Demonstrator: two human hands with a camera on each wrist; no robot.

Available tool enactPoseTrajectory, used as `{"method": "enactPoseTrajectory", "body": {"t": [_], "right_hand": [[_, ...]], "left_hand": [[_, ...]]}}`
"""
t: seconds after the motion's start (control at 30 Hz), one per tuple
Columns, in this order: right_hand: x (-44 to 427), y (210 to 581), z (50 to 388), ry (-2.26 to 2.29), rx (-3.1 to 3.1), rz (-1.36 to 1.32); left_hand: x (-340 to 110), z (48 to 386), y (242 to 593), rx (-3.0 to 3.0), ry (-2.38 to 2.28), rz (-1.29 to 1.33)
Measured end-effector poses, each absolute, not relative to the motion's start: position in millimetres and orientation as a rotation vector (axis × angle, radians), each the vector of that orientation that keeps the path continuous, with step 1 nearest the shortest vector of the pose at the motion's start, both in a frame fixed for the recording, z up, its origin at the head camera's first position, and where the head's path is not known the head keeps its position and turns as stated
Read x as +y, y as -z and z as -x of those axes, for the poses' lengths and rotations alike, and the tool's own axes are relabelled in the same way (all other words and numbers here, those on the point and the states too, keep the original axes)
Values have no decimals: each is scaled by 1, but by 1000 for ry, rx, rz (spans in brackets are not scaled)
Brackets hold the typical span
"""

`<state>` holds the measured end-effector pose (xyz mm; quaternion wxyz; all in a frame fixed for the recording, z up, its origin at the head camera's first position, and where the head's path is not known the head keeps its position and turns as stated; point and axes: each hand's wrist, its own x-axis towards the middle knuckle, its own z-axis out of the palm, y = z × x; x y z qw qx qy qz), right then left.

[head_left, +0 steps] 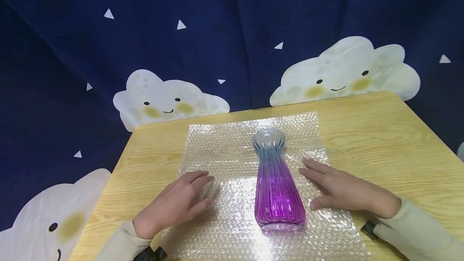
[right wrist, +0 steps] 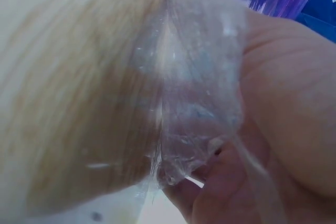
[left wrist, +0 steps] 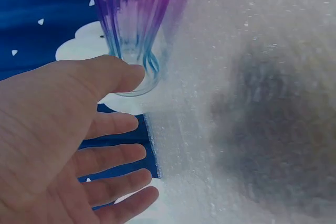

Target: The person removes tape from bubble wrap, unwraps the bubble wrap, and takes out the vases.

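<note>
A ribbed glass vase (head_left: 277,188), clear blue at the mouth and shading to purple at the base, lies on its side on a sheet of bubble wrap (head_left: 224,212). To its left, my left hand (head_left: 181,200) hovers over the wrap with fingers spread, apart from the glass. The left wrist view shows the thumb and fingers of that hand (left wrist: 58,129) extended, holding nothing. On the vase's other side is my right hand (head_left: 337,188), fingers extended towards it without touching. In the right wrist view, crinkled wrap (right wrist: 194,98) partly covers the fingers of that hand (right wrist: 289,103).
Under the wrap is a light wood-grain table (head_left: 384,132). Behind it hangs a dark blue curtain (head_left: 217,31) printed with white clouds and small triangles. The wrap's far edge ends short of the table's back edge.
</note>
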<state>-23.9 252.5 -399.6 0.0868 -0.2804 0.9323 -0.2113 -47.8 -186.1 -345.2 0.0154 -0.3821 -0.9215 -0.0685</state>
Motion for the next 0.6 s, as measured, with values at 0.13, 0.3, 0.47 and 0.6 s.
{"method": "enactPoseTrajectory", "body": {"t": [0.13,0.3,0.47,0.6], "right_hand": [[253,399,24,631,2767,811],[253,399,24,624,2779,809],[253,399,24,620,2781,826],[252,399,25,616,2776,831]], "left_hand": [[-180,53,342,-2833,257,1193],[-173,64,337,-2807,368,1177],[-171,74,329,-2777,518,1115],[-169,81,327,-2763,607,1103]]}}
